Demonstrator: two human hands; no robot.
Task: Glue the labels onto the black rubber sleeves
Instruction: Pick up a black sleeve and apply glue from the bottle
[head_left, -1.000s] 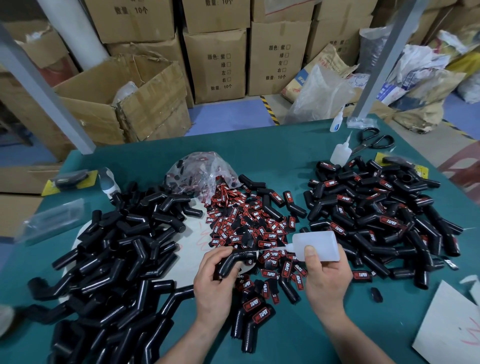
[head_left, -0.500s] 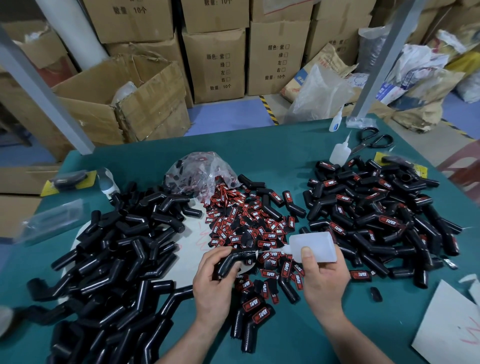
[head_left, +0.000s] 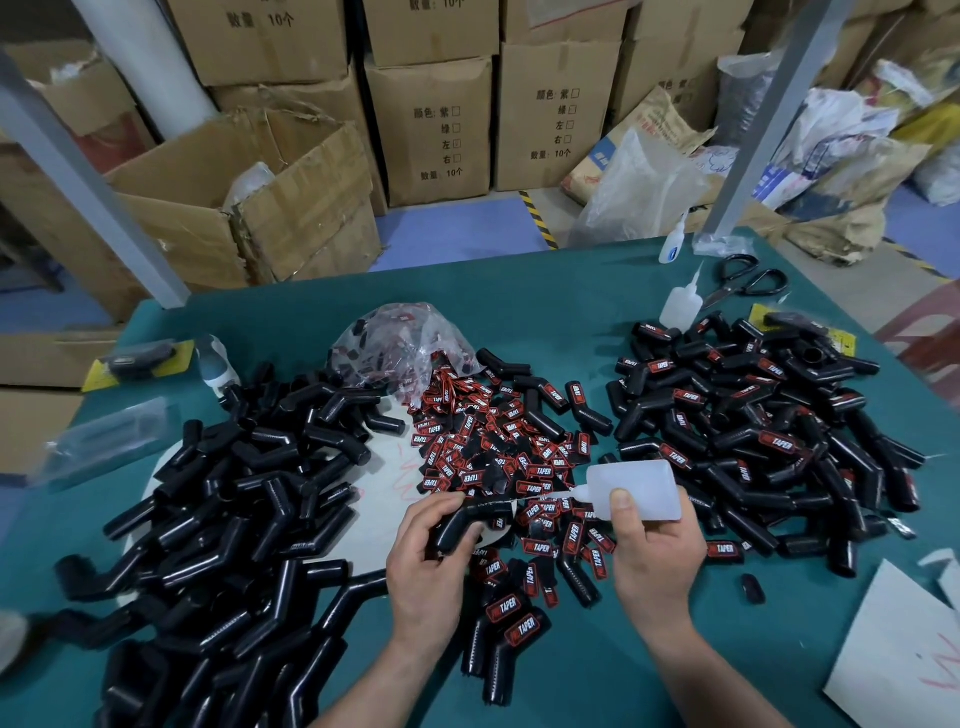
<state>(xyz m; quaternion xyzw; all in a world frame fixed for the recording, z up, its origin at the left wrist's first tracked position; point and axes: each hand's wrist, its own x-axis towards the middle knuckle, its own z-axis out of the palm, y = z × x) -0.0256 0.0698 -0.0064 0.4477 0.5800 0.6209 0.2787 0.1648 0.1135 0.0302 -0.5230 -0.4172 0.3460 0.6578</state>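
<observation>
My left hand (head_left: 423, 566) grips a bent black rubber sleeve (head_left: 465, 522) just above the green table (head_left: 519, 306). My right hand (head_left: 652, 558) holds a white glue bottle (head_left: 636, 488) lying sideways, its thin nozzle touching the sleeve's upper end. A heap of red-and-black labels (head_left: 483, 452) lies right behind the hands. Plain black sleeves (head_left: 249, 499) are piled at the left. Sleeves with labels on them (head_left: 753, 436) are piled at the right, and a few more (head_left: 511, 631) lie between my forearms.
A clear bag of labels (head_left: 402, 345) sits behind the label heap. Two more glue bottles (head_left: 680, 306) and black scissors (head_left: 748, 280) stand at the back right. White card (head_left: 904, 654) lies at the front right. Cardboard boxes (head_left: 249, 197) stand beyond the table.
The glue bottle has slid slightly left, so its nozzle tip now meets the sleeve in my left hand. Both hands otherwise keep their places.
</observation>
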